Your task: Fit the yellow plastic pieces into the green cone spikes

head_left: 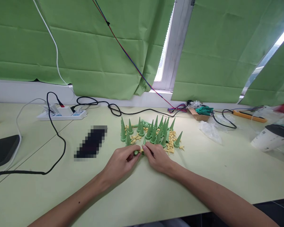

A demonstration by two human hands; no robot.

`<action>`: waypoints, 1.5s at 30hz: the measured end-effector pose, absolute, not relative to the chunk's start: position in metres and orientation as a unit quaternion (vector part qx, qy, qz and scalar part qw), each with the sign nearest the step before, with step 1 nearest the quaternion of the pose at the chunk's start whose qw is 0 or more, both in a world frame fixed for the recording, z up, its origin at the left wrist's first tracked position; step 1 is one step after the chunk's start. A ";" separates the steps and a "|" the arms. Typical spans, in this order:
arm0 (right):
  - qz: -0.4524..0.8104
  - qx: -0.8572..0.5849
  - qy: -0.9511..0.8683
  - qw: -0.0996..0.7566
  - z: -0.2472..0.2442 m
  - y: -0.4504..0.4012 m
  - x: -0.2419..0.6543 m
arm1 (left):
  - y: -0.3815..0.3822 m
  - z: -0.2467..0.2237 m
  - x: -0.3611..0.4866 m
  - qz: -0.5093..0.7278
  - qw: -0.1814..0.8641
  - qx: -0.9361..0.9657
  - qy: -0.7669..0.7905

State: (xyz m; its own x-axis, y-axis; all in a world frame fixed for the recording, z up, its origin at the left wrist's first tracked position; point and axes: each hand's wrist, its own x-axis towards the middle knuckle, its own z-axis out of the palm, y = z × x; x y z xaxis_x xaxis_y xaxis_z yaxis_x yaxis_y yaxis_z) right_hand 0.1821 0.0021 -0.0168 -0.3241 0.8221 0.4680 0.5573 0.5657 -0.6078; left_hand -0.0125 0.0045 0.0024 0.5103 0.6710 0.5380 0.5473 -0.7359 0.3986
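My left hand (pixel 123 160) is closed around a small green piece (pixel 136 152), just in front of a group of green cones. Close beside it, my right hand (pixel 158 157) has its thumb and fingers pinched together near a small yellow piece (pixel 141 151) between the two hands. Which fingers bear the yellow piece is too small to tell. Several upright green cones (pixel 153 134) with round bases stand behind the hands. Small yellow pieces (pixel 171 140) lie scattered among and beside the cones.
A pixelated dark object (pixel 92 142) lies left of the cones. Behind are a power strip (pixel 79 115) and black cable (pixel 132 113). Rightward are an open box (pixel 198 115), plastic bags (pixel 210 130), an orange tool (pixel 251 117) and a lidded cup (pixel 269 138).
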 end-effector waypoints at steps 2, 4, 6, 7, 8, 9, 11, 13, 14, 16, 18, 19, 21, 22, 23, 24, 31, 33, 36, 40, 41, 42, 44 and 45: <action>0.171 -0.431 -0.794 0.394 -0.017 0.002 0.182 | 0.005 0.002 -0.012 0.347 0.084 0.862 0.358; 0.175 -0.425 -0.792 0.402 -0.017 0.002 0.182 | 0.006 0.002 -0.012 0.351 0.078 0.859 0.365; 0.183 -0.419 -0.790 0.407 -0.016 0.001 0.183 | 0.006 0.002 -0.012 0.356 0.077 0.855 0.370; 0.188 -0.419 -0.789 0.408 -0.016 0.000 0.183 | 0.006 0.002 -0.012 0.358 0.079 0.853 0.371; 0.193 -0.417 -0.789 0.407 -0.015 0.000 0.183 | 0.005 0.002 -0.012 0.359 0.081 0.852 0.373; 0.198 -0.415 -0.790 0.406 -0.015 0.000 0.183 | 0.005 0.002 -0.012 0.360 0.083 0.851 0.373; 0.201 -0.411 -0.792 0.404 -0.015 0.000 0.183 | 0.004 0.003 -0.011 0.358 0.090 0.851 0.374; 0.196 -0.409 -0.795 0.402 -0.016 0.000 0.183 | 0.004 0.004 -0.011 0.353 0.099 0.852 0.375; 0.193 -0.409 -0.797 0.400 -0.016 0.001 0.183 | 0.004 0.004 -0.011 0.350 0.105 0.852 0.375; 0.187 -0.410 -0.800 0.396 -0.016 0.001 0.184 | 0.004 0.004 -0.011 0.344 0.117 0.854 0.372; 0.182 -0.410 -0.803 0.391 -0.017 0.001 0.184 | 0.004 0.004 -0.011 0.341 0.129 0.856 0.366; 0.180 -0.411 -0.805 0.388 -0.017 0.001 0.184 | 0.005 0.004 -0.012 0.342 0.134 0.857 0.362; 0.175 -0.414 -0.808 0.380 -0.017 0.001 0.184 | 0.005 0.004 -0.012 0.341 0.144 0.857 0.358; 0.174 -0.416 -0.810 0.376 -0.017 0.001 0.184 | 0.005 0.004 -0.012 0.340 0.147 0.858 0.357; 0.172 -0.418 -0.811 0.372 -0.017 0.001 0.185 | 0.005 0.004 -0.012 0.338 0.151 0.859 0.354; 0.171 -0.418 -0.812 0.371 -0.017 0.001 0.185 | 0.005 0.004 -0.012 0.338 0.152 0.859 0.354; 0.165 -0.418 -0.816 0.364 -0.017 0.002 0.185 | 0.004 0.003 -0.011 0.343 0.146 0.859 0.350; 0.159 -0.421 -0.817 0.362 -0.016 0.002 0.185 | 0.003 0.004 -0.011 0.342 0.148 0.861 0.346; 0.153 -0.425 -0.817 0.359 -0.016 0.002 0.185 | 0.003 0.004 -0.011 0.337 0.153 0.864 0.341; 0.151 -0.427 -0.818 0.356 -0.015 0.001 0.185 | 0.003 0.001 -0.012 0.335 0.153 0.868 0.333; 0.151 -0.425 -0.818 0.356 -0.014 0.001 0.185 | 0.003 0.001 -0.012 0.335 0.153 0.868 0.332; 0.150 -0.424 -0.819 0.355 -0.014 0.001 0.185 | 0.003 0.001 -0.012 0.336 0.153 0.868 0.332; 0.148 -0.425 -0.818 0.357 -0.015 0.001 0.184 | 0.002 0.001 -0.012 0.336 0.153 0.867 0.333; 0.148 -0.427 -0.817 0.359 -0.015 0.001 0.184 | 0.002 0.002 -0.012 0.334 0.153 0.867 0.336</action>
